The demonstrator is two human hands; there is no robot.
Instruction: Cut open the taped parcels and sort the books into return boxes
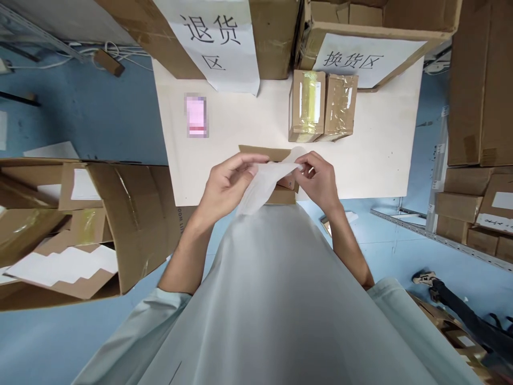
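While the left hand is holding a thin white sheet from the nine o'clock side, the right hand is holding it from the three o'clock side. The left thumb and fingers are pinching one edge, and the right thumb and fingertips are squeezing the other end. Between the hands, the sheet is drooping toward seven o'clock. Just under it, an open brown box is sitting by the near edge of the white table. Something reddish is peeking out inside, but it is too covered to name.

Counting from the sheet, two taped boxes are standing side by side at one o'clock. Behind them, a big box with a paper sign is resting. Another big box with a sign is standing near twelve o'clock. A blurry pink thing is lying between ten and eleven o'clock. Off the table, a big open carton is holding more boxes at nine o'clock.
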